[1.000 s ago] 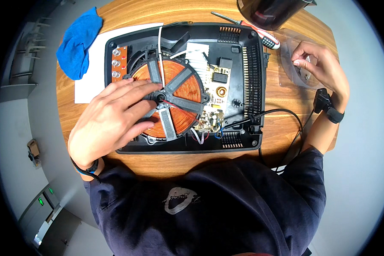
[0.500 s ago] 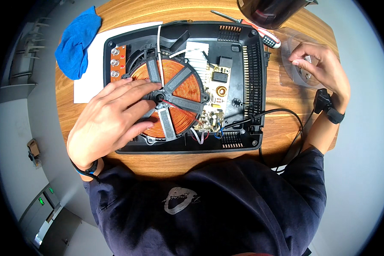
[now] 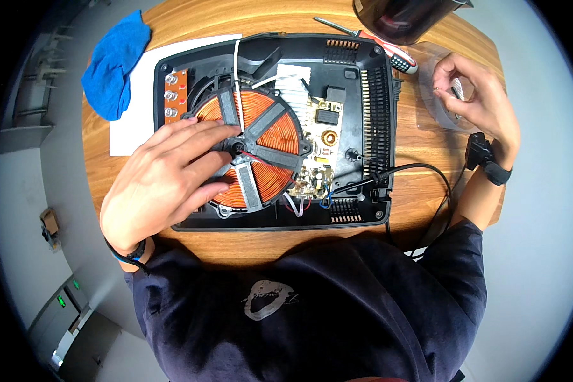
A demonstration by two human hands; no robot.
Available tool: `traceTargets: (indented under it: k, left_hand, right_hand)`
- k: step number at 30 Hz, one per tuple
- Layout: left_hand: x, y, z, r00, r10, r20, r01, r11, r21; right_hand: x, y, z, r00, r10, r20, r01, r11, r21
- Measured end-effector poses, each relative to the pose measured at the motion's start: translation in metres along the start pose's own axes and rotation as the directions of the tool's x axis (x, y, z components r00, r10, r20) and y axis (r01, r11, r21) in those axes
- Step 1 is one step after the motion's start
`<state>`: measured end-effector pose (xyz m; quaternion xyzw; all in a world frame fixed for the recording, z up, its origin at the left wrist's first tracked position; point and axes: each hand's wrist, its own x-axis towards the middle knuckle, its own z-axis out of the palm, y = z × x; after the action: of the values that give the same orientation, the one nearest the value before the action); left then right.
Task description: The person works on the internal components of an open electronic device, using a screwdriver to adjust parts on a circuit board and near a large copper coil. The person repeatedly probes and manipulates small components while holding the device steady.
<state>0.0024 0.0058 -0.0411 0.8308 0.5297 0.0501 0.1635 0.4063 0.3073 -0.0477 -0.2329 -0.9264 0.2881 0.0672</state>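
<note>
Left grip (image 3: 162,170) on copper coil (image 3: 280,134), right grip (image 3: 481,95) well apart

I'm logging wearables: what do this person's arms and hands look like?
The left hand and right hand wear no gloves. The sleeves are short and dark navy. A black band with a touch of blue sits on the left wrist; a chunky black device on a black strap, on the right.
</note>
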Motion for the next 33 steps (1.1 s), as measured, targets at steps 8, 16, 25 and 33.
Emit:
traceTargets:
  k: [8, 16, 25, 33]
  left_hand:
    - [0.006, 0.004, -0.001, 0.995, 0.022, -0.101, -0.02, 1.0, 0.016]
    - [0.035, 0.006, -0.004, 0.961, 0.015, -0.276, -0.074, 0.975, -0.207]
    - [0.073, 0.002, 0.01, 0.926, -0.031, -0.377, -0.094, 0.947, -0.308]
    - [0.081, 0.001, 0.006, 0.901, -0.038, -0.432, -0.045, 0.983, -0.18]
  right_hand:
    - [0.01, -0.009, 0.007, 0.991, -0.134, -0.001, 0.134, 0.99, -0.036]
    - [0.049, -0.054, 0.047, 0.879, -0.458, -0.131, 0.44, 0.886, -0.149]
    - [0.09, -0.102, 0.095, 0.698, -0.687, -0.199, 0.692, 0.72, -0.057]
    - [0.089, -0.106, 0.091, 0.646, -0.736, -0.201, 0.709, 0.676, -0.2]
